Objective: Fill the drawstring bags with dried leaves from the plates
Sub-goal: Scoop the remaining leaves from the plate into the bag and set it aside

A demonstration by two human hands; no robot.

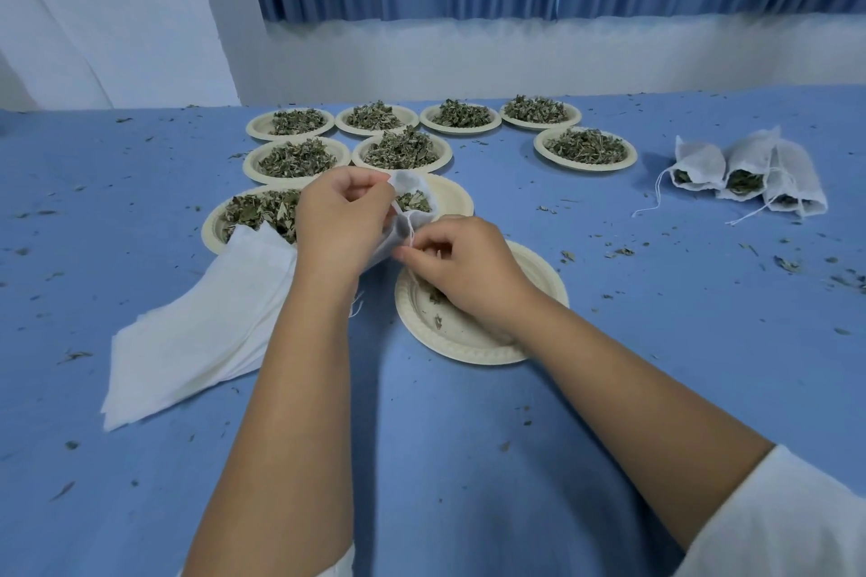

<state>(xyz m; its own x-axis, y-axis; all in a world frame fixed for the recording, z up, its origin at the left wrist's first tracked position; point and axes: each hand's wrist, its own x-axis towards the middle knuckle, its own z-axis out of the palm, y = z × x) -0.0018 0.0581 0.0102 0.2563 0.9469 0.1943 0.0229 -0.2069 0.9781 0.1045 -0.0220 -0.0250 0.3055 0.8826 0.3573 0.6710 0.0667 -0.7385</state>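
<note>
Head view: the left hand (342, 213) grips a white drawstring bag (414, 185) by the rim of its mouth, fingers curled around the fabric. Just beside it, the right hand (468, 267) pinches the thin drawstring (411, 233) between thumb and fingertips. The bag is raised off the table, its mouth faces the camera, and dried leaves (413, 201) show inside, so this looks like the closing step for a bag that already has its filling.

Directly under the right hand sits a near plate (468, 349) holding only a few crumbs. Behind the bag is a second bare plate (457, 197). Both appear to have been emptied.

To the left, touching the left forearm, lies a stack of flat empty bags (197, 333), its far corner overlapping a heaped plate (211, 234). Farther back, seven more full plates (586, 168) stand in two loose rows.

Well off to the right, three filled bags (745, 176) lie together with their strings trailing on the blue table (656, 319), which is littered with leaf bits.

Judging by this, the job is in its early part. Three bags are finished and a fourth is being drawn closed, while eight plates of leaves and most of the bag stack are left to do.
</note>
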